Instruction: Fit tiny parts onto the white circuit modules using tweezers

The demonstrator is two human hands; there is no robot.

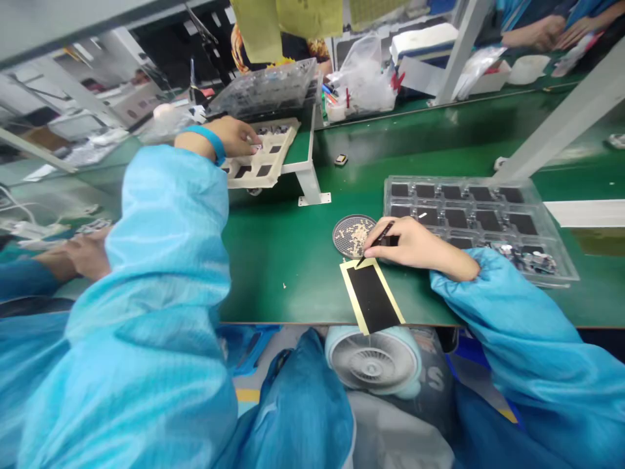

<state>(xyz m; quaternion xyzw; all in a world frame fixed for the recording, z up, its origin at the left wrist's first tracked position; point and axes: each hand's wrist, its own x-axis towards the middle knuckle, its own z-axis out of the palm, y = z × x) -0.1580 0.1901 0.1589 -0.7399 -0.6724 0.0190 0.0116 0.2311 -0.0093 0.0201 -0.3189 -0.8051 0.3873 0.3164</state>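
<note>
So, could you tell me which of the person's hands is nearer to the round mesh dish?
The right hand, holding tweezers, sits just beside the round mesh dish; the left hand is far off, on the beige tray.

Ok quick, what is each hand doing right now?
Left hand: reaching onto the beige tray, fingers on a small part; grip cannot be told.
Right hand: closed on black tweezers, tip at the black strip.

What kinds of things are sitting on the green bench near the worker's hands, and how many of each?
Black strip with yellow border: 1
Round mesh dish of small parts: 1
Clear compartment tray: 1
Beige tray on the stand: 1
Black tweezers in the right hand: 1
Total: 5
</note>
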